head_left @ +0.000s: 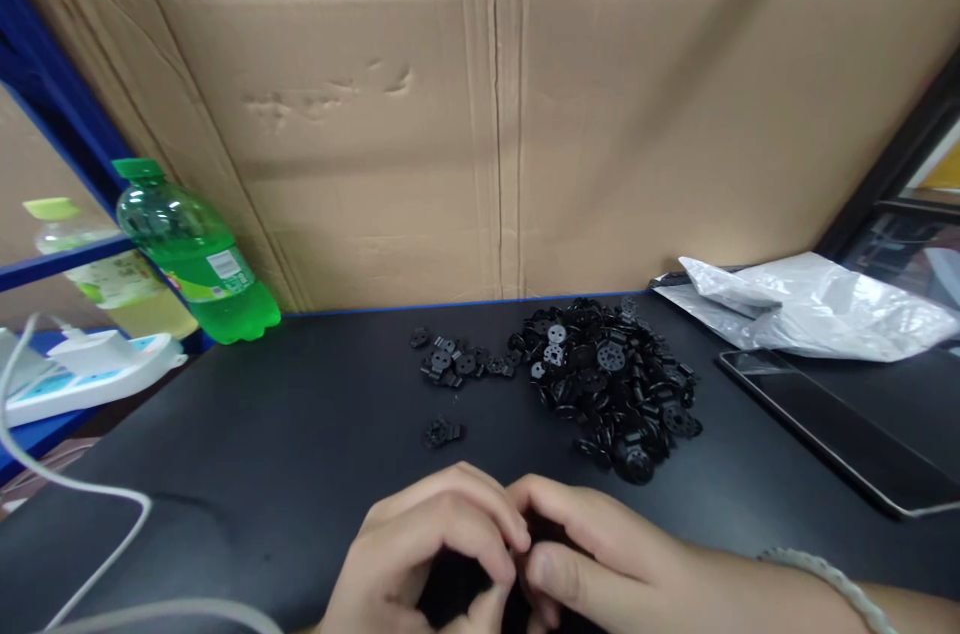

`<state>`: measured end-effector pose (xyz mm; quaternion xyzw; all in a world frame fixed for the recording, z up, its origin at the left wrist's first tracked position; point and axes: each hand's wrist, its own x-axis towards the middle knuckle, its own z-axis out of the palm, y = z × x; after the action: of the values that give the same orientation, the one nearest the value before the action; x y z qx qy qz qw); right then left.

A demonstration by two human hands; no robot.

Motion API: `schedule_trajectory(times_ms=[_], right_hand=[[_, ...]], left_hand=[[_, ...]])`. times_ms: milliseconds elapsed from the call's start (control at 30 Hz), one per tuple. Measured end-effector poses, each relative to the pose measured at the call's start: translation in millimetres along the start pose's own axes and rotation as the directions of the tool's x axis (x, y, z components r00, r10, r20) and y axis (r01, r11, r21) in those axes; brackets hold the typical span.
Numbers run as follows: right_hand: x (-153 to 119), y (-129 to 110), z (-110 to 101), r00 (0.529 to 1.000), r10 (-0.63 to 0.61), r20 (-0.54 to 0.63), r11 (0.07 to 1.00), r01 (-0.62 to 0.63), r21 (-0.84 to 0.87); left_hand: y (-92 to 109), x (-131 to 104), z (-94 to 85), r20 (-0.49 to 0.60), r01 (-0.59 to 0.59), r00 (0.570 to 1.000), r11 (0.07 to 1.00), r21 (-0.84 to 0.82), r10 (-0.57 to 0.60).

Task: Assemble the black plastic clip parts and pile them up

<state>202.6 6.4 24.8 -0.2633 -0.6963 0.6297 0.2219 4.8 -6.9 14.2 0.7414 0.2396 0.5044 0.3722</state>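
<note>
At the bottom centre, my left hand (442, 544) and my right hand (607, 554) meet, their fingers curled and pinched together at the tips. Whatever lies between the fingertips is hidden by the fingers. Just beyond them on the dark table lies a single small black plastic part (442, 432), round with a short tab. Farther back is a small cluster of similar black parts (454, 361). To its right rises a large heap of black round plastic parts (615, 384), some showing holes through their faces.
A tablet-like dark device (840, 429) and a crumpled silvery plastic bag (817, 304) lie right. At left stand a green soda bottle (199, 254), a second bottle (120, 274) and a white power strip (97, 379) with a white cable (112, 491). Cardboard (375, 154) walls the back.
</note>
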Motion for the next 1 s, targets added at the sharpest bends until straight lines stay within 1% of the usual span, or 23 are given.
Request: schedule_trajectory(times_ms=[67, 100, 167, 200, 233, 300, 333, 367, 400, 433, 467, 533, 600, 667, 700, 767, 867, 933, 1000], right_hand=[[-2.2, -6.7, -3.0, 0.999, -0.038, -0.015, 0.985, 0.035, -0.17], [-2.8, -9.4, -4.6, 0.998, -0.068, -0.015, 0.959, 0.061, -0.277], [-3.4, -13.1, -7.7, 0.991, -0.136, 0.022, 0.874, 0.13, -0.468], [-3.5, -13.8, -9.3, 0.985, -0.167, 0.051, 0.819, 0.168, -0.549], [-3.6, -13.7, -11.2, 0.978, -0.194, 0.077, 0.753, 0.199, -0.627], [-3.4, -11.2, -17.5, 0.963, -0.253, 0.094, 0.601, 0.232, -0.765], [-3.2, -9.3, -23.0, 0.95, -0.302, 0.075, 0.528, 0.232, -0.817], [-3.0, -7.3, -30.6, 0.93, -0.366, 0.034, 0.46, 0.213, -0.862], [-3.0, -5.7, -40.5, 0.894, -0.446, -0.024, 0.413, 0.183, -0.892], [-3.0, -4.5, -52.5, 0.847, -0.522, -0.099, 0.374, 0.123, -0.919], [-3.3, -3.8, -66.1, 0.795, -0.574, -0.198, 0.337, 0.009, -0.941], [-4.0, -3.0, -95.2, 0.719, -0.617, -0.319, 0.342, -0.12, -0.932], [-4.4, -1.4, -120.7, 0.656, -0.643, -0.396, 0.354, -0.204, -0.913], [-3.9, 2.3, -137.4, 0.629, -0.644, -0.436, 0.359, -0.255, -0.898], [-3.2, 4.8, -142.0, 0.625, -0.64, -0.448, 0.36, -0.271, -0.893], [-1.5, 9.7, -144.9, 0.626, -0.629, -0.46, 0.363, -0.287, -0.887], [0.7, 12.9, -140.5, 0.628, -0.627, -0.462, 0.376, -0.276, -0.885], [0.8, 10.8, -135.7, 0.612, -0.645, -0.458, 0.386, -0.256, -0.886], [-0.3, 6.1, -129.9, 0.581, -0.678, -0.45, 0.393, -0.231, -0.89]], left_hand=[[0.8, 0.0, -2.6, 0.009, -0.005, 1.0, 0.998, -0.061, 0.006], [1.2, 0.7, -4.0, 0.003, 0.034, 0.999, 0.995, -0.095, -0.034], [2.2, 3.4, -6.6, 0.014, 0.124, 0.992, 0.98, -0.153, -0.123], [2.7, 5.2, -7.9, 0.033, 0.14, 0.99, 0.977, -0.162, -0.136], [3.3, 7.4, -9.2, 0.054, 0.126, 0.991, 0.981, -0.15, -0.119], [3.4, 12.8, -12.3, 0.097, 0.013, 0.995, 0.998, -0.056, -0.008], [2.5, 15.9, -14.5, 0.123, -0.056, 0.991, 0.998, 0.02, 0.053], [0.5, 19.4, -17.3, 0.158, -0.103, 0.984, 0.988, 0.111, 0.085], [-2.7, 23.3, -20.8, 0.194, -0.128, 0.977, 0.97, 0.207, 0.087], [-7.2, 27.3, -25.0, 0.234, -0.134, 0.97, 0.943, 0.304, 0.062], [-13.0, 31.6, -29.7, 0.269, -0.117, 0.963, 0.906, 0.407, 0.003], [-26.7, 39.7, -39.5, 0.344, -0.096, 0.929, 0.808, 0.582, -0.136], [-40.3, 45.8, -47.8, 0.39, -0.102, 0.882, 0.7, 0.706, -0.265], [-50.7, 48.7, -53.2, 0.424, -0.132, 0.839, 0.627, 0.768, -0.342], [-54.2, 49.0, -54.8, 0.438, -0.156, 0.826, 0.603, 0.782, -0.354], [-57.9, 47.6, -56.7, 0.446, -0.197, 0.828, 0.569, 0.798, -0.34], [-58.4, 44.3, -59.4, 0.426, -0.216, 0.853, 0.539, 0.814, -0.301], [-58.0, 43.0, -62.1, 0.406, -0.206, 0.867, 0.534, 0.82, -0.289], [-58.2, 42.8, -65.0, 0.391, -0.198, 0.878, 0.533, 0.823, -0.277]])
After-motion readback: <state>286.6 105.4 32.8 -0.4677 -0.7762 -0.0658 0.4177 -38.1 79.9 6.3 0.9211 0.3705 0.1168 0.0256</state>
